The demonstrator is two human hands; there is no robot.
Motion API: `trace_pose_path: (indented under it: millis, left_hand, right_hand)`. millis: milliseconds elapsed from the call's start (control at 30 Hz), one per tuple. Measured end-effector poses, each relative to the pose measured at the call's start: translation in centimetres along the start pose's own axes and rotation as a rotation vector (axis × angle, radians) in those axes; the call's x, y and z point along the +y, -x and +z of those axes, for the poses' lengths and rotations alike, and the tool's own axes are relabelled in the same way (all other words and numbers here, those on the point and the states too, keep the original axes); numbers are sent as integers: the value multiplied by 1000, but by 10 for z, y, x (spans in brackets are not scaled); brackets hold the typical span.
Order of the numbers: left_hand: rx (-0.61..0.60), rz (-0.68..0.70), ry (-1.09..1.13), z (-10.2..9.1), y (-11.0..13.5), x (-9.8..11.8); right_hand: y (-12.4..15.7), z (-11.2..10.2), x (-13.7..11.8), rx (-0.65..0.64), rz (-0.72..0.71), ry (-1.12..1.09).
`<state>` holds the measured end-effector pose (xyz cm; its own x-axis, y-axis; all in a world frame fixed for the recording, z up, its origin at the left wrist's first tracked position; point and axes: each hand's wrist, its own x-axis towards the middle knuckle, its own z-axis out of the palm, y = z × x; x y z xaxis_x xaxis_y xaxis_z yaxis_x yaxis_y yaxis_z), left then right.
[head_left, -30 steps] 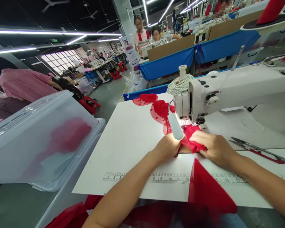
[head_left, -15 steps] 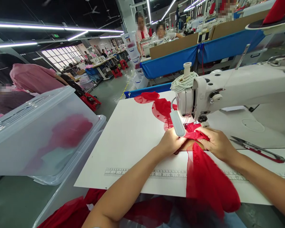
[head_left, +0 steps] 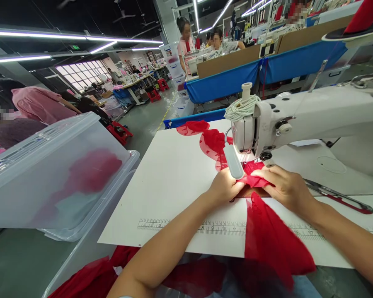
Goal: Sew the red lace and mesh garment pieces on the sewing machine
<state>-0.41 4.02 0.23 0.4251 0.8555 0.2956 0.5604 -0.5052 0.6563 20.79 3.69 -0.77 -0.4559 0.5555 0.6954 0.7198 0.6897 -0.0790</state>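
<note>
Sheer red fabric [head_left: 270, 236] runs from under the head of a white sewing machine [head_left: 311, 114] down over the table's front edge. My left hand [head_left: 223, 186] is closed on the fabric's left side, its fingertips partly behind a small grey lamp [head_left: 233, 160]. On the other side my right hand [head_left: 287, 188] pinches a folded strip of the same fabric, just below the presser foot area. The needle is hidden behind the lamp and the cloth. A pair of thread snips [head_left: 338, 196] lies beside my right hand, its tips partly covered by the hand.
More red lace pieces [head_left: 213, 140] trail behind the needle area. A printed ruler [head_left: 186, 225] runs along the front of the white table [head_left: 149, 178]. Translucent plastic bins [head_left: 59, 178] stand at the left. Several people sit or stand at other machines beyond.
My right hand has moved slightly forward and now covers the snips' tips. The fabric between my hands has shifted a little, and its hanging part lies narrower and more creased.
</note>
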Motion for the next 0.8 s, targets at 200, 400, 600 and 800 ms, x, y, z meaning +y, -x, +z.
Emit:
trace_pose_path:
  millis: [200,400,600,800]
  left_hand:
    - [-75,54,-8,-11,0,2]
    - [-190,149,-83,-20,2,6]
    - [-94,124,-286,-10,8,9]
    - [-60,211,-592,-7,16,9]
  right_hand:
    - [4,-6,-5,-27,-80,174]
    - [1,-3,-8,28,-56,21]
    - [4,-2,-2,-25,-104,-54]
    - [14,3,5,-114,24,81]
